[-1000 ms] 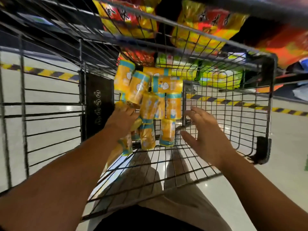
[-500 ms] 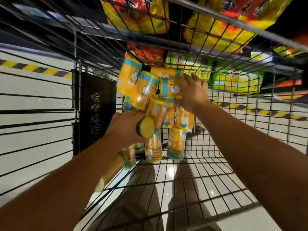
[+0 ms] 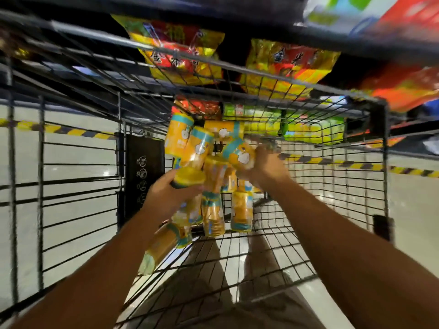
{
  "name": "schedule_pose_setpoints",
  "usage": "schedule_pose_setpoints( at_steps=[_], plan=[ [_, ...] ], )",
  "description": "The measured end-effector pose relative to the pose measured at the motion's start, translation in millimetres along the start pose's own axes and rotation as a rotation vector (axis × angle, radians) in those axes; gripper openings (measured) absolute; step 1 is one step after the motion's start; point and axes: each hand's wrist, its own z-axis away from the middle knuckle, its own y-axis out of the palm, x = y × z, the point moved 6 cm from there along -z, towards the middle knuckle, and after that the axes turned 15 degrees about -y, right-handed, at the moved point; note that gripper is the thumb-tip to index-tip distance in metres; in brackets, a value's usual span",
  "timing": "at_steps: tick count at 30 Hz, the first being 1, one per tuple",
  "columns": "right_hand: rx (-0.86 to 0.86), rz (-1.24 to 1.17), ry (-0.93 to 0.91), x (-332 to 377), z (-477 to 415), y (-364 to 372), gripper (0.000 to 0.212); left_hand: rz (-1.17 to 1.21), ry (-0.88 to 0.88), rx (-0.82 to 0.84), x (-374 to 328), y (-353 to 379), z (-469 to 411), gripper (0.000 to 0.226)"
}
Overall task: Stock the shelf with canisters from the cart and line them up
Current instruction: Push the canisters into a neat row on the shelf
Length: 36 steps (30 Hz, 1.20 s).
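A yellow-lidded canister (image 3: 190, 176) was gripped in the curled fingers of the left hand (image 3: 166, 198), a tilted canister (image 3: 238, 154) in those of the right hand (image 3: 267, 167), both inside the wire cart (image 3: 386, 162). Many piled canisters (image 3: 241, 214) were seen there; stocking was judged far from done.

Cart (image 3: 385, 162) open on top — wire walls (image 3: 332, 186) block sides; canister pile (image 3: 215, 214) crowds far end, near mesh floor (image 3: 237, 257) free.

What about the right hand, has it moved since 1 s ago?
Yes. The right hand was beside the low canisters on the cart floor; it has gone forward and up the pile and grips a top canister.
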Motion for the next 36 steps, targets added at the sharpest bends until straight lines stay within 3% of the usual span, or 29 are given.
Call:
schedule_pose_setpoints(
  at_steps=[4, 7, 9, 10, 12, 14, 17, 23, 26, 29, 32, 36],
  plan=[
    [0.004, -0.271, 0.055, 14, 64, -17, 0.074, 0.173, -0.039, 0.164, -19, 5, 48, 0.016],
    [-0.035, -0.521, 0.031, 25, 102, -27, 0.083, 0.298, -0.111, 0.323, -31, 15, 86, 0.04],
    [-0.09, -0.71, 0.023, 33, 125, -37, 0.092, 0.312, -0.076, 0.398, -41, 21, 103, 0.041],
    [-0.113, -0.81, 0.004, 40, 137, -44, 0.083, 0.337, -0.066, 0.427, -45, 24, 110, 0.043],
    [-0.165, -1.009, -0.024, 49, 161, -56, 0.058, 0.363, -0.086, 0.474, -56, 33, 125, 0.076],
    [-0.203, -1.157, -0.059, 53, 182, -68, 0.057, 0.353, -0.098, 0.529, -68, 45, 140, 0.112],
    [-0.268, -1.292, -0.097, 48, 205, -83, 0.065, 0.33, -0.065, 0.625, -91, 60, 168, 0.119],
    [-0.398, -1.442, -0.191, 10, 269, -126, 0.047, 0.211, 0.013, 0.705, -126, 106, 234, 0.128],
    [-0.482, -1.445, -0.21, -19, 304, -145, 0.065, 0.201, 0.074, 0.655, -134, 141, 263, 0.136],
    [-0.557, -1.368, -0.221, -55, 344, -165, 0.083, 0.2, 0.151, 0.615, -135, 189, 296, 0.117],
    [-0.635, -1.323, -0.248, -102, 391, -183, 0.08, 0.215, 0.2, 0.598, -131, 247, 332, 0.093],
    [-0.755, -1.271, -0.275, -179, 463, -214, 0.071, 0.205, 0.246, 0.672, -121, 338, 389, 0.104]
  ],
)
